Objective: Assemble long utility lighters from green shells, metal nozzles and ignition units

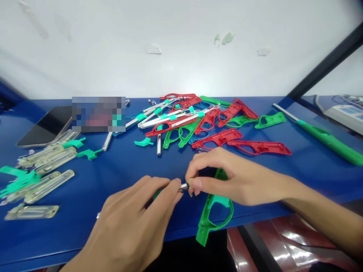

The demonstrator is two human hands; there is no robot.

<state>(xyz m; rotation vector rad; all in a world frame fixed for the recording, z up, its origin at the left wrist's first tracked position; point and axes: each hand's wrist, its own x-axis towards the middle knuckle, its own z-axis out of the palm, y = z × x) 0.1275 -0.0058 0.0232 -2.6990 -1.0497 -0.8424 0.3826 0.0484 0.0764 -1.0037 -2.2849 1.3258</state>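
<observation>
My left hand (136, 215) is closed around a slim metal tube (183, 187), most of it hidden under the fingers, with a bit of green showing between them. The thumb and forefinger of my right hand (224, 177) pinch the tube's free end, where a small dark piece shows. Beneath my right hand, a green handle shell (203, 226) with a loop lies near the table's front edge, a lighter green trigger piece (221, 201) inside it.
Red handle shells (262, 147), green shells and metal tubes (159, 144) are heaped at the back. Clear fuel tanks (49, 186), green triggers (89, 153) and a phone (47, 126) lie left. An assembled green lighter (329, 139) rests on the blue table (119, 166) at right.
</observation>
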